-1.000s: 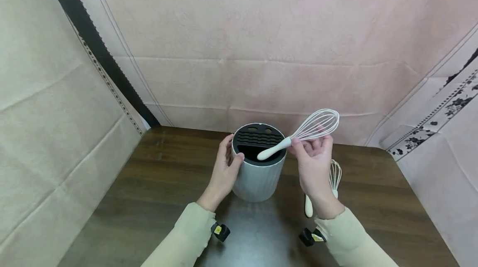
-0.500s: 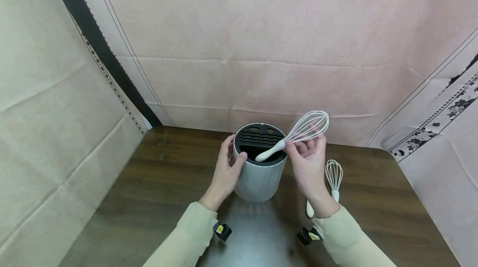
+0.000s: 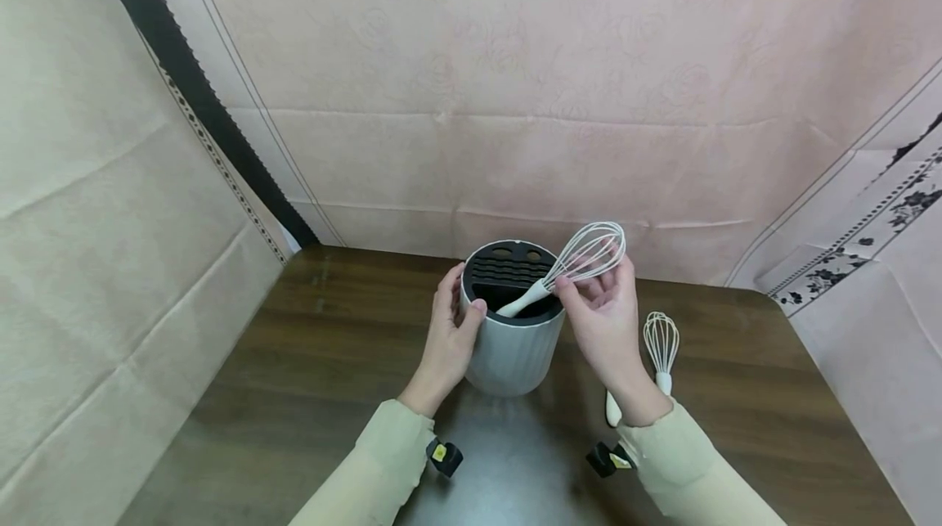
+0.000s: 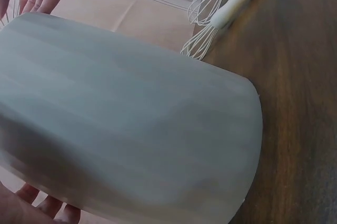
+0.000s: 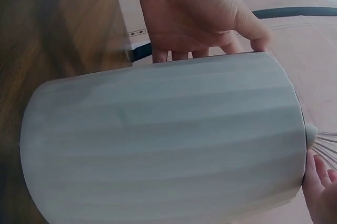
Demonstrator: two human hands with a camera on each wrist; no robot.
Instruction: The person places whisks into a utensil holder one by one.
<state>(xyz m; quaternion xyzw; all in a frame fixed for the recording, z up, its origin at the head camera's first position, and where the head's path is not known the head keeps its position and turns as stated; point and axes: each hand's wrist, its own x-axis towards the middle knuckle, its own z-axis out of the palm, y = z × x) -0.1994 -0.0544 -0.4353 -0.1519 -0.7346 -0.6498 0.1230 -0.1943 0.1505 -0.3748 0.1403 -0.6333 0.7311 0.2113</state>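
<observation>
In the head view my left hand (image 3: 447,342) holds the side of a grey ribbed utensil holder (image 3: 509,358), its thumb at the rim. The holder stands upright with a black slotted lid (image 3: 513,267) that has a wide opening at the front. My right hand (image 3: 607,338) pinches a white whisk (image 3: 531,295) near where handle meets wires. The whisk slants, wires up to the right, with the handle's end dipping into the front opening. In the right wrist view, my left hand (image 5: 195,16) lies along the holder's wall.
Two more whisks lie on the brown wooden table (image 3: 331,395), right of the holder; one whisk (image 3: 662,346) shows beside my right wrist. In the left wrist view, the nearer whisk (image 4: 234,3) shows its thick white handle. A pink cloth (image 3: 471,101) hangs behind the table.
My right hand has moved left and brought the whisk with it; the handle's end has gone down into the front opening. My left hand stays on the holder.
</observation>
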